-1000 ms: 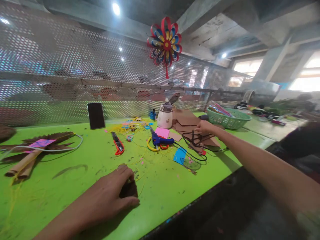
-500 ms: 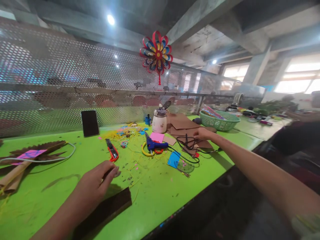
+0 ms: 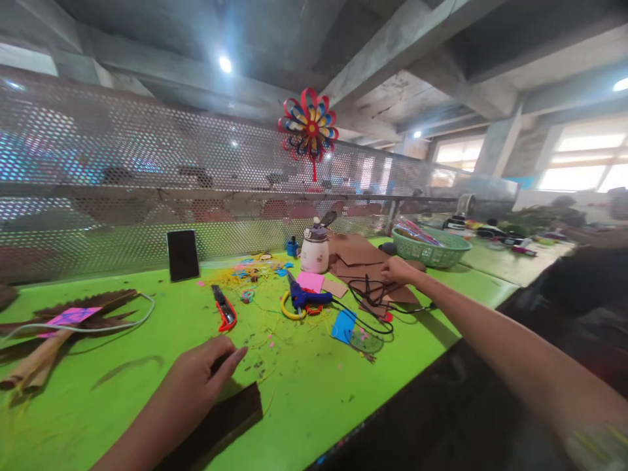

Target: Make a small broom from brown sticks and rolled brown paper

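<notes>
My left hand (image 3: 209, 373) hangs over the near left of the green table, fingers curled in and thumb stretched along them; nothing shows in it. Under that hand and wrist lies a dark brown strip (image 3: 240, 412). A red utility knife (image 3: 226, 311) lies just beyond the knuckles. Far off, my right hand (image 3: 396, 269) reaches to brown cardboard sheets (image 3: 360, 250) and a looped black cord (image 3: 367, 291). Its fingers are bent together and point down; what they pinch, if anything, is hidden. The cord runs from a blue glue gun (image 3: 309, 296), beside yellow-handled scissors (image 3: 289, 311).
A lidded bottle (image 3: 314, 252) stands at the back beside a green basket (image 3: 432, 247). A dark-screened tablet (image 3: 183, 255) leans on the mesh partition (image 3: 235, 222). A brown paper craft piece (image 3: 69, 320) lies left. Blue card (image 3: 344, 326) and scraps are scattered mid-table. A pinwheel flower (image 3: 311, 127) hangs above.
The whole view has shifted, so things sit slightly lower in the picture. Both hands keep nearly the same places; my right hand remains at the cardboard and cord.
</notes>
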`<state>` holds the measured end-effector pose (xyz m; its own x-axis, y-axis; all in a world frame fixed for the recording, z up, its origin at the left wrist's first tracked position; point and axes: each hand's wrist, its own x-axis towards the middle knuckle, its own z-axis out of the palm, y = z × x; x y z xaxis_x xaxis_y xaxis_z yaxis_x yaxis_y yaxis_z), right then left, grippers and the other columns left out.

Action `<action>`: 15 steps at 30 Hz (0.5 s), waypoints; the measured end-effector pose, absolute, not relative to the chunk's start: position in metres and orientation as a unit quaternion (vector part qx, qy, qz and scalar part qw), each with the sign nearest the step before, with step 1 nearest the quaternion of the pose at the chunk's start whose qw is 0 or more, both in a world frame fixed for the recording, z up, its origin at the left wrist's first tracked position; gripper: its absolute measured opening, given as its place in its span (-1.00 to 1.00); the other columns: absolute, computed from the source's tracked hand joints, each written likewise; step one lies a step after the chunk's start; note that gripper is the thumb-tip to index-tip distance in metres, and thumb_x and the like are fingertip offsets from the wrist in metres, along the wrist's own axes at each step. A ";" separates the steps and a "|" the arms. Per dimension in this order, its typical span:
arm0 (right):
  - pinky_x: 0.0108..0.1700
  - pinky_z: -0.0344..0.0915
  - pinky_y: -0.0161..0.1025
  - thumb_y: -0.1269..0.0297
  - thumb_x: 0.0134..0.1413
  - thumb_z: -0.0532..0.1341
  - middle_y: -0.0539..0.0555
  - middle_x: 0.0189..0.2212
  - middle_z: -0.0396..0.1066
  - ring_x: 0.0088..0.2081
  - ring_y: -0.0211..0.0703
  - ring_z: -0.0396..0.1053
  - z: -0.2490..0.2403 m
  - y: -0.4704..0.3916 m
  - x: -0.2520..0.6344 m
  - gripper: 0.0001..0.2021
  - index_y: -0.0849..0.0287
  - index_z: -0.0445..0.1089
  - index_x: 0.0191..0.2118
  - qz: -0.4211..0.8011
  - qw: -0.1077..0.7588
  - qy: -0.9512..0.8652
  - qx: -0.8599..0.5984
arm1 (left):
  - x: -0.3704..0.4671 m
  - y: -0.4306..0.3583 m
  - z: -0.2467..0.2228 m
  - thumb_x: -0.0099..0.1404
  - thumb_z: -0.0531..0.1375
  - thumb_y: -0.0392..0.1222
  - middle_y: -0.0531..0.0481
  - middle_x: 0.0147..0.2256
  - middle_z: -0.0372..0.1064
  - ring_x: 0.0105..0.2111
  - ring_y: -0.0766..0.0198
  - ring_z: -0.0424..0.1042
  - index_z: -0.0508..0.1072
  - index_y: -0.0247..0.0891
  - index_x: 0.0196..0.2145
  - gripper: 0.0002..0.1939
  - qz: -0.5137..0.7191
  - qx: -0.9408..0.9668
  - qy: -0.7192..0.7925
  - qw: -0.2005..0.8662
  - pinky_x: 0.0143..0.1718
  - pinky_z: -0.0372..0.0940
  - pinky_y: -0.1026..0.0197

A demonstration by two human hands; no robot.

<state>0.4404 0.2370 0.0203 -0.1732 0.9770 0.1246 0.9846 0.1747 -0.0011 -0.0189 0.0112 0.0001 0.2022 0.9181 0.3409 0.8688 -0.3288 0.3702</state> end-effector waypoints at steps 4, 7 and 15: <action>-0.13 0.36 -0.07 0.21 0.18 0.16 0.13 -0.04 0.33 -0.12 -0.07 0.36 0.027 0.245 0.428 -0.70 0.23 0.32 -0.01 -0.048 0.029 -0.755 -0.653 | -0.017 0.011 -0.001 0.32 -0.06 0.08 0.06 -0.51 0.33 -0.48 0.28 0.33 0.30 -0.22 -0.49 -0.61 0.246 0.783 0.568 0.064 -0.39 0.18 0.26; -0.12 0.36 -0.07 0.21 0.19 0.15 0.13 -0.04 0.33 -0.11 -0.07 0.36 0.031 0.252 0.415 -0.70 0.22 0.32 -0.01 -0.049 0.027 -0.753 -0.656 | -0.017 0.010 -0.001 0.33 -0.07 0.05 0.03 -0.48 0.35 -0.45 0.26 0.34 0.31 -0.22 -0.48 -0.63 0.234 0.786 0.567 0.074 -0.36 0.20 0.23; -0.10 0.34 -0.10 0.20 0.19 0.15 0.09 -0.02 0.32 -0.09 -0.05 0.35 0.036 0.250 0.387 -0.73 0.16 0.35 -0.03 -0.036 0.057 -0.768 -0.637 | -0.019 0.014 -0.001 0.33 -0.07 -0.02 -0.04 -0.35 0.35 -0.33 0.22 0.36 0.38 -0.23 -0.38 -0.67 0.201 0.797 0.561 0.100 -0.24 0.23 0.20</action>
